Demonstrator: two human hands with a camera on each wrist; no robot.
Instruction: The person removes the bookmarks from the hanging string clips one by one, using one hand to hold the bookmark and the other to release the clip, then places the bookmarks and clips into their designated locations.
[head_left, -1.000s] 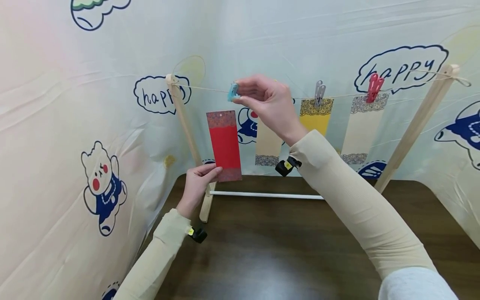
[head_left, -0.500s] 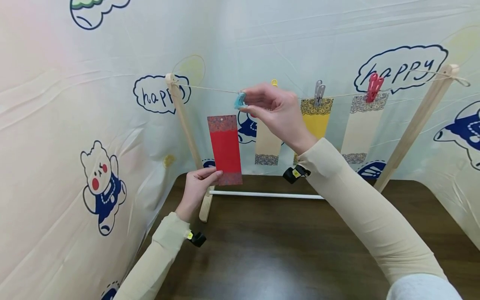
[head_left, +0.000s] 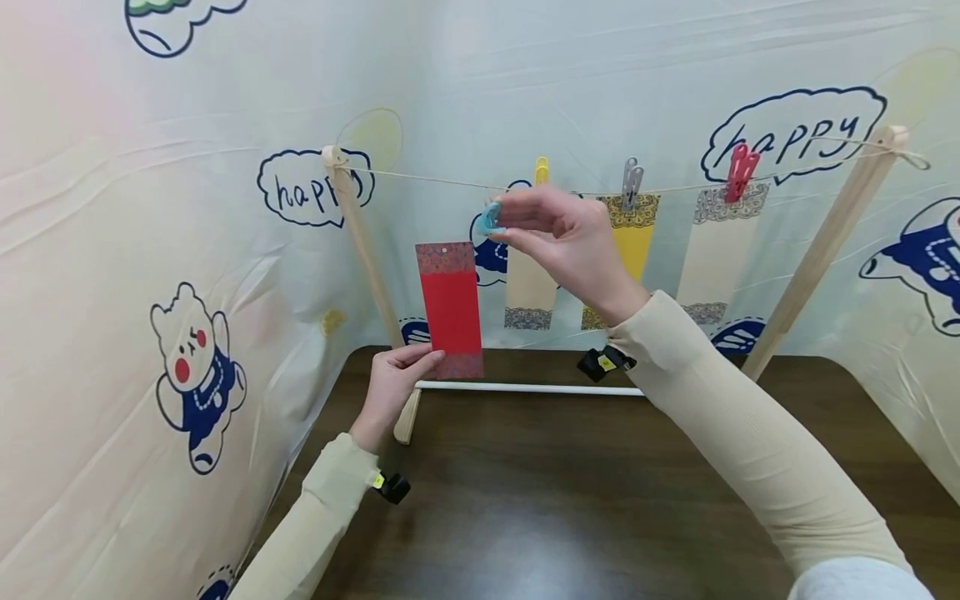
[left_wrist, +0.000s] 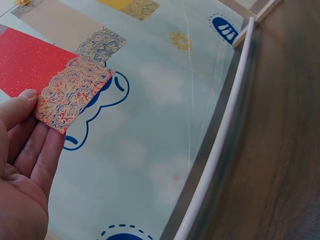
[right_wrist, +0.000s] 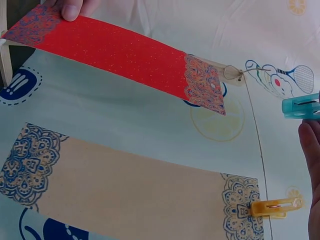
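Observation:
My left hand (head_left: 396,383) pinches a red paper bookmark (head_left: 452,304) by its lower left edge, thumb in front and fingers behind. The bookmark stands upright, with patterned bands at both ends and a small hole near the top. My right hand (head_left: 564,242) pinches a light blue clothespin (head_left: 491,218) between thumb and fingers, to the upper right of the bookmark and apart from it. A thin string (head_left: 427,177) runs just above the clothespin. In the right wrist view the blue clothespin (right_wrist: 301,106) shows at the right edge, with only part of the hand visible.
On the string hang a beige bookmark (head_left: 529,287) under a yellow clothespin (head_left: 542,169), a yellow bookmark (head_left: 630,248) under a grey one (head_left: 632,183), and a pale bookmark (head_left: 718,258) under a red one (head_left: 741,173). Wooden posts (head_left: 825,250) and a white rod (head_left: 532,388) frame the dark table (head_left: 570,500).
My right hand has moved right and down with the blue clothespin, away from the string's left part. My left hand has lowered the red bookmark a little.

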